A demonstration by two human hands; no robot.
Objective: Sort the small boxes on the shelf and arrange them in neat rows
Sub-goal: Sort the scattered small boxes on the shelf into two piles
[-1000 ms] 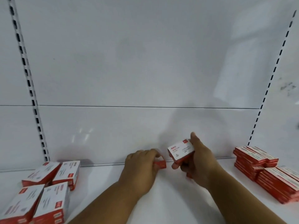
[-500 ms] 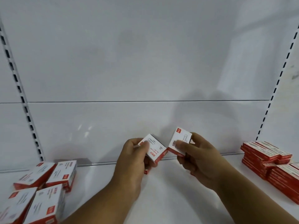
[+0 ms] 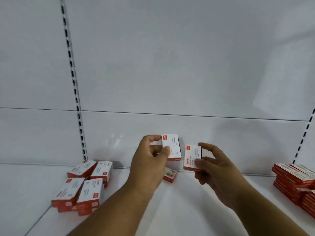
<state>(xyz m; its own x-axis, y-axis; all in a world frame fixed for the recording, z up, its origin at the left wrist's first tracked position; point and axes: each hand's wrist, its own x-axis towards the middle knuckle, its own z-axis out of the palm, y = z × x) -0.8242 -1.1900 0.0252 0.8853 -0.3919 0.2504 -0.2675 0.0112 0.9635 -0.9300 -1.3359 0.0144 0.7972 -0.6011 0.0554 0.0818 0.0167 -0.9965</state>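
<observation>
My left hand point(image 3: 150, 160) grips a small white-and-red paper-clip box point(image 3: 172, 147), held upright above the white shelf point(image 3: 179, 210). To its right, my right hand point(image 3: 213, 167) pinches a second box of the same kind point(image 3: 192, 157) between thumb and fingers. The two boxes are held apart, side by side. Below them one small red box point(image 3: 169, 175) lies flat on the shelf near the back wall. A loose cluster of white-and-red boxes point(image 3: 85, 186) sits at the left, and a stacked pile of flatter red boxes point(image 3: 296, 183) at the right edge.
The white back panel point(image 3: 170, 65) rises behind the shelf. A slotted upright point(image 3: 73, 79) runs down on the left and another slotted upright point(image 3: 303, 140) on the right. The shelf's front edge point(image 3: 37, 220) slants at the lower left.
Both hands have lifted their boxes and turned them upright, faces toward me. The view has shifted left, so the left cluster now sits nearer the middle.
</observation>
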